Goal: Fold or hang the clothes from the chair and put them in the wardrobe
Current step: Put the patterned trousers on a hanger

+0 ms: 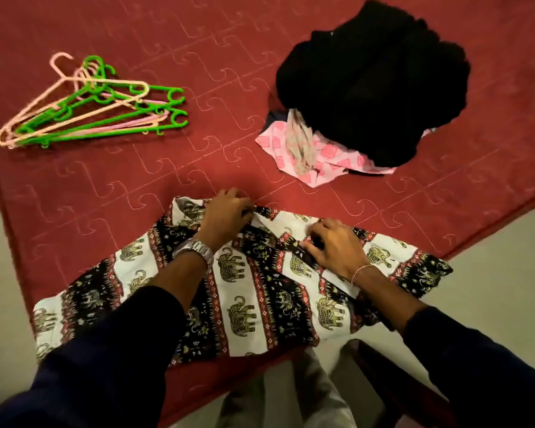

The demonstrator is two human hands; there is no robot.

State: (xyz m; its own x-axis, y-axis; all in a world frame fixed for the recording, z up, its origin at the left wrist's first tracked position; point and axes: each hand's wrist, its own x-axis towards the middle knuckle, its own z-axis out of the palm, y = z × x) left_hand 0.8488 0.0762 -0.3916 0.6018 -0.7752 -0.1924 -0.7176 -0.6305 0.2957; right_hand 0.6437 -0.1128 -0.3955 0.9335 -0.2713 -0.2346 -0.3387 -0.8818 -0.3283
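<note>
Pinching at the collar, the elephant-print shirt (244, 291) is grasped by both the left hand (226, 216) and right hand (334, 247); hangers (90, 103) lie well beyond it.

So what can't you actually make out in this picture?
- Wardrobe and chair: outside the head view.
- Black heap: too dark to count garments; it covers most of the pink cloth.
- Elephant-print garment: forearms and both hands, left and right, hide parts of it.
- Hangers: tangled, count unclear.
</note>
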